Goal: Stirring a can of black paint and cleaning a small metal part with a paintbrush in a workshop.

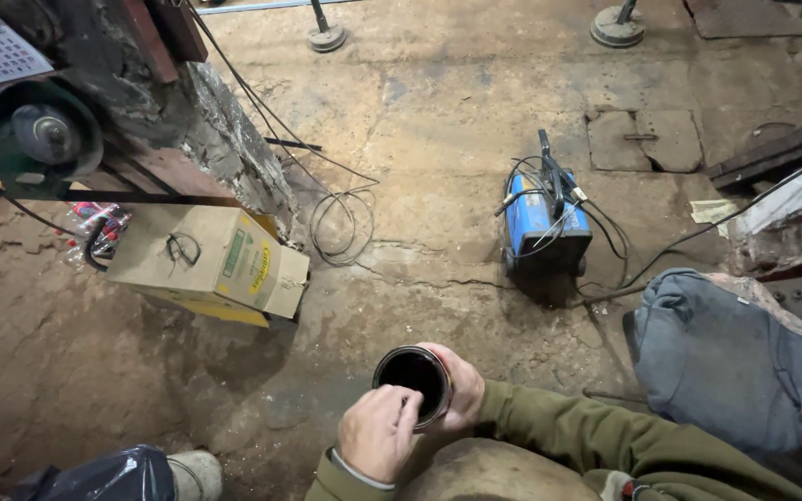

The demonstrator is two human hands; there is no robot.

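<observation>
Between both hands: open dark-filled can (411, 375), upright.

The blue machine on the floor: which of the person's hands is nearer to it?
Right. The right hand wraps the open can on the side facing the blue machine. The left hand sits at the can's near rim, farther from the machine.

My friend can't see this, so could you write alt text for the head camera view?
Both hands, the right hand and left hand, hold a round dark open can above a cracked concrete floor, with a blue welding machine and cardboard box nearby.
</observation>
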